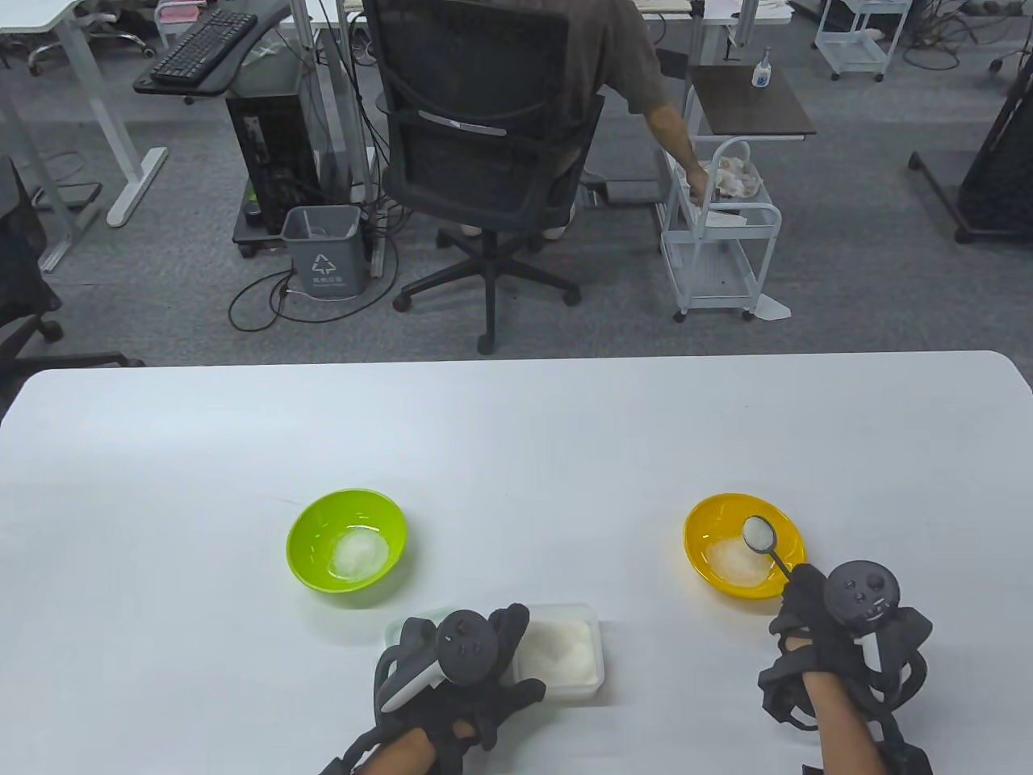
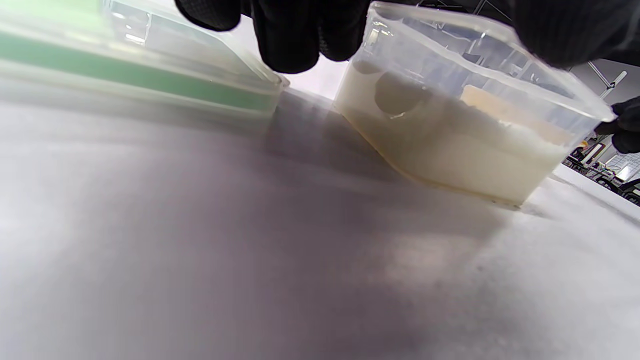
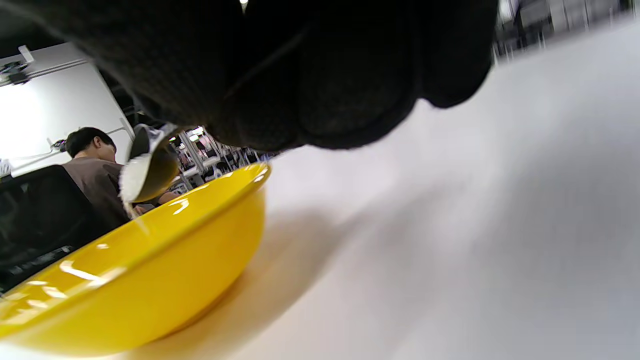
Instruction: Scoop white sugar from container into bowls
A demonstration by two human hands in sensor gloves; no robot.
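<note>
A clear plastic container (image 1: 565, 646) of white sugar sits at the table's front middle; my left hand (image 1: 476, 662) holds its left side. In the left wrist view the container (image 2: 465, 125) is close, with my fingers (image 2: 295, 35) on its rim. My right hand (image 1: 815, 613) grips a metal spoon (image 1: 763, 537) heaped with sugar, held over the yellow bowl (image 1: 742, 545), which holds a mound of sugar. In the right wrist view the spoon (image 3: 147, 170) hangs tilted above the bowl's rim (image 3: 200, 200), and sugar falls from it. A green bowl (image 1: 347, 539) with some sugar stands at the left.
The container's lid (image 2: 125, 70), clear with a green band, lies on the table left of the container. The white table (image 1: 516, 436) stretches far behind the bowls. A person in an office chair (image 1: 492, 145) sits beyond the table's far edge.
</note>
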